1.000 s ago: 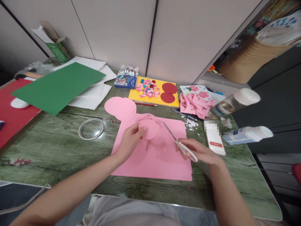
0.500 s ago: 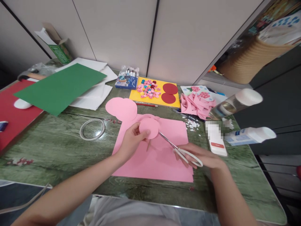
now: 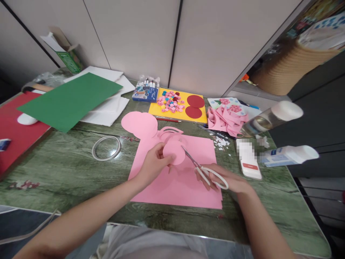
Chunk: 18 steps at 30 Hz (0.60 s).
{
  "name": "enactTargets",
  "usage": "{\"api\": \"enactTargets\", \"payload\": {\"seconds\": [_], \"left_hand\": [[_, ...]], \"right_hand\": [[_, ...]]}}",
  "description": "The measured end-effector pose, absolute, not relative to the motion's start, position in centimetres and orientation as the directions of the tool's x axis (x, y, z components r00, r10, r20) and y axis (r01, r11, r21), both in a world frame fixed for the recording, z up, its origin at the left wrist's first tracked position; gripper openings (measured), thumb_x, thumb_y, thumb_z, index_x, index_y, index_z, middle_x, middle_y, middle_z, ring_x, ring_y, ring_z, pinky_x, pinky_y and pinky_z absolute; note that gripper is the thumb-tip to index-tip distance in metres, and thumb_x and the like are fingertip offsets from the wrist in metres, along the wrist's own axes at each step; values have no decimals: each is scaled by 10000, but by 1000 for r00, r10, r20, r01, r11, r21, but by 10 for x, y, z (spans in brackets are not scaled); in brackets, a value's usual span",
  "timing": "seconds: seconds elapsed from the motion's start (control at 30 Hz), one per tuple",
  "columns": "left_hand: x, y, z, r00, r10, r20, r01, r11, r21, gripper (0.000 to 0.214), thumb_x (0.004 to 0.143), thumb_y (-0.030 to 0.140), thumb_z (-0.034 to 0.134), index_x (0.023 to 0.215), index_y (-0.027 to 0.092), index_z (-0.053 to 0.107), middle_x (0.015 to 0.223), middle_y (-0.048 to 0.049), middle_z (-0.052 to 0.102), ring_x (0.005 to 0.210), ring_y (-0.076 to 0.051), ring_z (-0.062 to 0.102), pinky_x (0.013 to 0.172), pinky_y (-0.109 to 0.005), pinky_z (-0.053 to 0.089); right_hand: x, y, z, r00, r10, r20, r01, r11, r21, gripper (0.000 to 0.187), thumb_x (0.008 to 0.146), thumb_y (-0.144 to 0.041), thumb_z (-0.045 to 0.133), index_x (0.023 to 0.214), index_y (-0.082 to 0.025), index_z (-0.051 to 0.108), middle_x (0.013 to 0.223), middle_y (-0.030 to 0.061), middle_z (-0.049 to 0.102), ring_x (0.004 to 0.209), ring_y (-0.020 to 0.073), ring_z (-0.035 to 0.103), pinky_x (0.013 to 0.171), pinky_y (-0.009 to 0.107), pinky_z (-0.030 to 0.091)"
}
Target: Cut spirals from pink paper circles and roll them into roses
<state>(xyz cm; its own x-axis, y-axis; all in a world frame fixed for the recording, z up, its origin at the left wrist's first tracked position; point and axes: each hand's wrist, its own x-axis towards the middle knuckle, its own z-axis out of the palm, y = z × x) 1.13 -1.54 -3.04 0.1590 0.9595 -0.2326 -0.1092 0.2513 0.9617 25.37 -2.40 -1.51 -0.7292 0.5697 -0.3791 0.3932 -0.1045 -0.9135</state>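
Between thumb and fingers, my left hand (image 3: 155,160) pinches a pink paper circle (image 3: 174,152) above a large pink paper sheet (image 3: 172,190). My right hand (image 3: 219,178) grips white-handled scissors (image 3: 201,167), their blades at the circle's right edge. Whether the blades touch the paper is hard to tell. Behind the circle lies a curved pink paper offcut (image 3: 172,130). More pink circles (image 3: 139,124) overlap on the table to the upper left of the sheet.
A tape roll (image 3: 106,148) lies left of the sheet. Yellow paper (image 3: 183,117) bears small pompoms and dark red circles. Pink scraps (image 3: 228,120), a phone (image 3: 249,163) and two bottles (image 3: 289,155) are at the right. Green paper (image 3: 72,99) rests on white and red sheets.
My left hand and the circle have shifted slightly right and down. The scissors have moved a little left, and their handles are spread wider. The curved offcut shows more behind the circle.
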Motion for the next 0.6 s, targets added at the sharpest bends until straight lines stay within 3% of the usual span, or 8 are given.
{"api": "enactTargets", "payload": {"seconds": [0.6], "left_hand": [[11,-17,-31,208,949,-237,-68,256,964,234,689,260,605,868,147,506,666,28,553,492,-72,515,468,-209,432]], "right_hand": [[248,-27,-15,-690,615,-381,441,-60,-895,430,862,-539,310,828,-146,482,659,5,517,493,78,425,478,208,353]]}}
